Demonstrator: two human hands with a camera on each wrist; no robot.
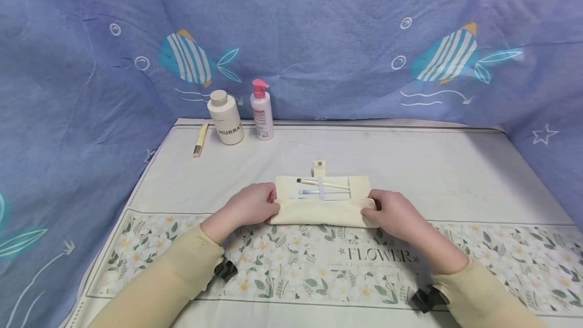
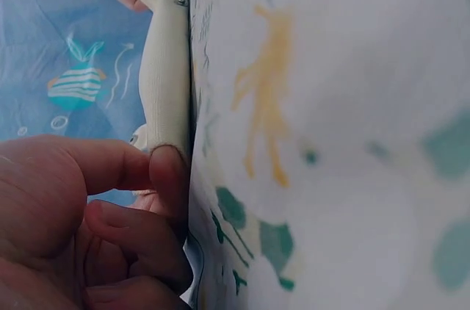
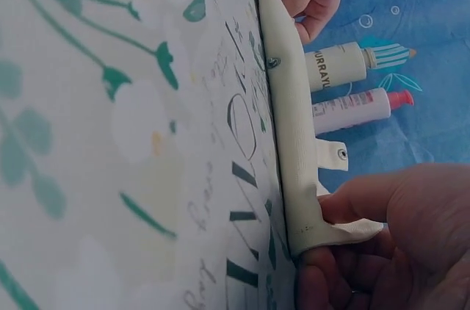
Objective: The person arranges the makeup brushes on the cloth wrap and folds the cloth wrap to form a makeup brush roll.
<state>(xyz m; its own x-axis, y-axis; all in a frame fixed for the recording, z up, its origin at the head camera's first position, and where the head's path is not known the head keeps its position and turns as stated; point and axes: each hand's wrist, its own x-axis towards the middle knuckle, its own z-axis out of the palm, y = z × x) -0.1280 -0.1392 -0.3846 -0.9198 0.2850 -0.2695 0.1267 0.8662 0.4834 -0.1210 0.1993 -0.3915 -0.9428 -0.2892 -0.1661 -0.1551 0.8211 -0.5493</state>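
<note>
A cream fabric brush pouch (image 1: 323, 214) lies on the table with its near part folded up over itself. My left hand (image 1: 250, 204) pinches the left end of that fold between thumb and fingers. At the other end, my right hand (image 1: 395, 211) grips the right corner, thumb on the near side. Above the fold a makeup brush with a dark tip (image 1: 337, 186) and a blue-tipped brush (image 1: 334, 192) lie crosswise under a pale band. A tab with a metal snap (image 1: 320, 168) sticks out from the far edge. In the right wrist view a snap stud (image 3: 274, 62) shows on the folded outer side.
At the back left stand a white bottle (image 1: 229, 123) marked MURRAY and a pump bottle (image 1: 262, 118) with a pink top. A cream tube (image 1: 200, 139) lies beside them. A floral tablecloth strip (image 1: 291, 267) runs under my arms, and a blue fish-print curtain (image 1: 319, 39) hangs behind.
</note>
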